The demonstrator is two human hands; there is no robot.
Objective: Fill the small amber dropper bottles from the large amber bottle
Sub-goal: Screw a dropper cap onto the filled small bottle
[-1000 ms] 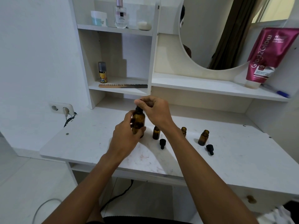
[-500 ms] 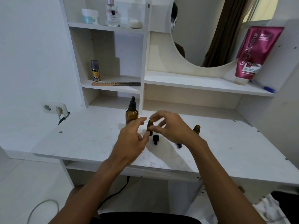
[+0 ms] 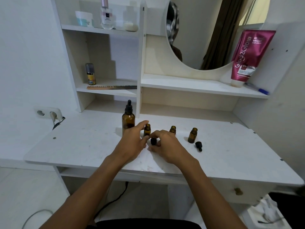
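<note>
The large amber bottle stands upright on the white desk with its black dropper cap on. Three small amber bottles stand open in a row to its right. My left hand holds the nearest small bottle between index finger and thumb. My right hand curls its fingers round a black dropper cap just in front of that bottle. The middle small bottle shows behind my right hand. The right small bottle stands free, with a second black cap lying beside it.
Shelves rise behind the desk, with a comb and a small can on the left one. A pink tube leans on the right shelf under the round mirror. A wall socket with a plug sits at the left.
Both hands left the large bottle, which now stands capped on the desk. They came down to the nearest small bottle and its black cap.
</note>
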